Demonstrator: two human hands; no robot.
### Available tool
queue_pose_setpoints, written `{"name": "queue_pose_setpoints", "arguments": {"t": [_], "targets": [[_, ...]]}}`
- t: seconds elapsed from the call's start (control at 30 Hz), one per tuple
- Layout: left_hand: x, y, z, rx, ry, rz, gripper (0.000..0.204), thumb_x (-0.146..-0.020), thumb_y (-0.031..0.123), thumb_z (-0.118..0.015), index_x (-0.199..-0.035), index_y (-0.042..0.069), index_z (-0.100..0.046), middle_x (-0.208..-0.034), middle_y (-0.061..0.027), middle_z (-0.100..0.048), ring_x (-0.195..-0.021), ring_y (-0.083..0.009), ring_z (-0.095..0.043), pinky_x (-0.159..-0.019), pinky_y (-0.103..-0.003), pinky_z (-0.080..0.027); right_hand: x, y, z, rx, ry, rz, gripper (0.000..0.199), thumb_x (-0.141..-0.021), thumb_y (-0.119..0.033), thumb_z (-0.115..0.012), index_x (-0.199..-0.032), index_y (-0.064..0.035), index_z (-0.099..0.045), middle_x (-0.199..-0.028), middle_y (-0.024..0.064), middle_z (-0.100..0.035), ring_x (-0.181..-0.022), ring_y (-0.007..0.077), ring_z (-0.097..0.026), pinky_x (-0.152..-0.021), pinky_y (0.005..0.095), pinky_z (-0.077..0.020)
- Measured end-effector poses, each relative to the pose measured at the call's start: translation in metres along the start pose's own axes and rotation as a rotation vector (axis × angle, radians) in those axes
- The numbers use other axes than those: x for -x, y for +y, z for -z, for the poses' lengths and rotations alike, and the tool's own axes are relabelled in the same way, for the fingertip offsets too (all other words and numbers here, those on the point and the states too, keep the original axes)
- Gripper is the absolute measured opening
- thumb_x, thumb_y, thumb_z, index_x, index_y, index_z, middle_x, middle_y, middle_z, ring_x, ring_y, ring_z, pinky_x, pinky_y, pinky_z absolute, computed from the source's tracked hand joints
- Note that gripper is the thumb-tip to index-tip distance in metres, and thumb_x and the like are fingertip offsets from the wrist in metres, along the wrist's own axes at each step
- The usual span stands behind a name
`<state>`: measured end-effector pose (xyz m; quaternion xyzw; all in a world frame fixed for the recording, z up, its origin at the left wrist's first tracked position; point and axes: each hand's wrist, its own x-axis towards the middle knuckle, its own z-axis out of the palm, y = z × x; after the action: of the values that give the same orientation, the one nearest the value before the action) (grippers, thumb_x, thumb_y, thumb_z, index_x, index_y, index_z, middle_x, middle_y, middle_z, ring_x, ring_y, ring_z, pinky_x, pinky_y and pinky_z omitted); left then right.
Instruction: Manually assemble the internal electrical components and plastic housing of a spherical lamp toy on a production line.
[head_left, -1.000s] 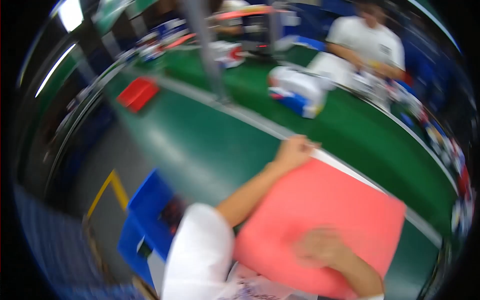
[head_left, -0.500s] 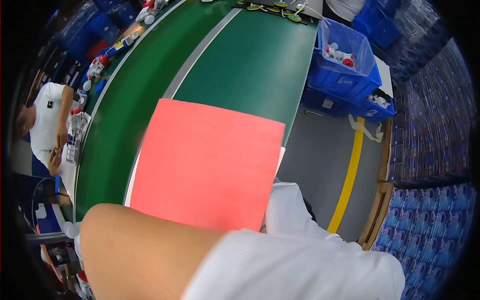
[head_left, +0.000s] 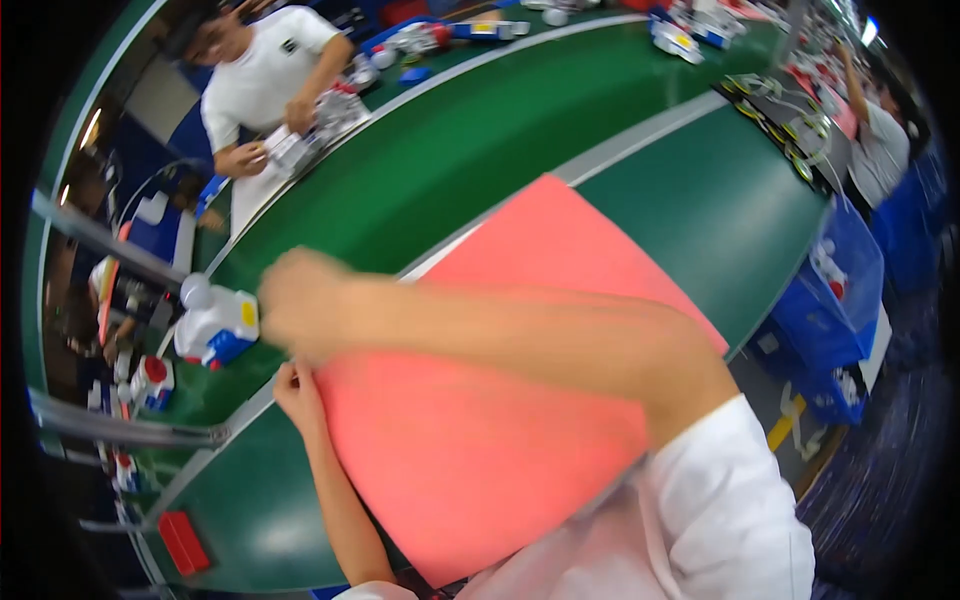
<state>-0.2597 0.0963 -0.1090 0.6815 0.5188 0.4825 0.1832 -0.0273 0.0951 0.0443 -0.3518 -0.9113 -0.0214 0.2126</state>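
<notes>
Left grip (head_left: 298,392) pinches pink sheet's (head_left: 500,440) edge — right grip (head_left: 300,305), blurred, unclear — toy (head_left: 215,325) nearby.

A large salmon-pink sheet (head_left: 500,440) lay flat on the green table (head_left: 700,200), its edges turned at an angle to the table's pale dividing strip, one corner pointing up toward the far side. It looked smooth and uncreased, plain in colour (no marking could be made out on it). A blurred forearm crossed above its upper half, hiding part of the surface. Its near corner reached the table's front edge.
</notes>
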Motion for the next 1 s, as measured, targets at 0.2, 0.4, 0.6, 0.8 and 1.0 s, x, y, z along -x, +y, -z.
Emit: {"name": "queue_pose_setpoints", "arguments": {"t": [0.2,0.4,0.6,0.8,1.0], "targets": [[-0.006,0.044,-0.051,0.179,0.054,0.222,0.047,-0.098,0.027,-0.063,-0.061,0.000,-0.055,-0.058,0.0009,-0.046,-0.058,-0.0072,-0.040,-0.054,-0.027,-0.031,0.171,0.137,-0.069,-0.058,0.720,-0.428,0.017,-0.082,-0.012,-0.071,-0.099,-0.0101,-0.070,-0.103,0.0091,-0.064,-0.098,0.0298,-0.059,-0.085,0.0410,-0.0480],[-0.005,0.038,-0.032,0.106,0.073,0.257,0.048,-0.097,0.030,-0.062,-0.060,0.000,-0.057,-0.055,-0.0005,-0.048,-0.055,-0.0099,-0.043,-0.053,-0.029,-0.033,0.167,0.138,-0.068,-0.279,0.562,-0.654,0.014,-0.086,-0.011,-0.066,-0.099,-0.0075,-0.071,-0.104,0.0077,-0.063,-0.100,0.0273,-0.057,-0.085,0.0370,-0.0487],[-0.002,0.013,-0.041,0.154,0.081,0.296,0.045,-0.098,0.024,-0.064,-0.060,0.005,-0.051,-0.059,0.0038,-0.045,-0.059,-0.0063,-0.037,-0.054,-0.027,-0.030,0.175,0.134,-0.069,-0.047,0.531,-0.646,0.019,-0.075,-0.014,-0.072,-0.095,-0.0132,-0.074,-0.120,0.0132,-0.058,-0.115,0.0357,-0.049,-0.098,0.0454,-0.0435],[0.000,0.005,-0.028,0.210,0.088,0.210,0.052,-0.101,0.025,-0.059,-0.057,0.006,-0.041,-0.055,0.0004,-0.043,-0.056,-0.0070,-0.036,-0.054,-0.028,-0.030,0.161,0.124,-0.084,-0.171,0.440,-0.662,0.022,-0.078,-0.017,-0.072,-0.098,-0.0083,-0.073,-0.124,0.0191,-0.053,-0.122,0.0358,-0.043,-0.099,0.0457,-0.0409],[-0.006,0.008,-0.044,0.272,0.073,0.186,0.053,-0.102,0.025,-0.058,-0.057,0.005,-0.039,-0.055,0.0000,-0.043,-0.055,-0.0075,-0.036,-0.056,-0.027,-0.032,0.170,0.130,-0.077,-0.134,0.307,-0.693,0.029,-0.082,-0.020,-0.070,-0.108,-0.0081,-0.071,-0.130,0.0193,-0.050,-0.125,0.0358,-0.042,-0.103,0.0454,-0.0401]]}}
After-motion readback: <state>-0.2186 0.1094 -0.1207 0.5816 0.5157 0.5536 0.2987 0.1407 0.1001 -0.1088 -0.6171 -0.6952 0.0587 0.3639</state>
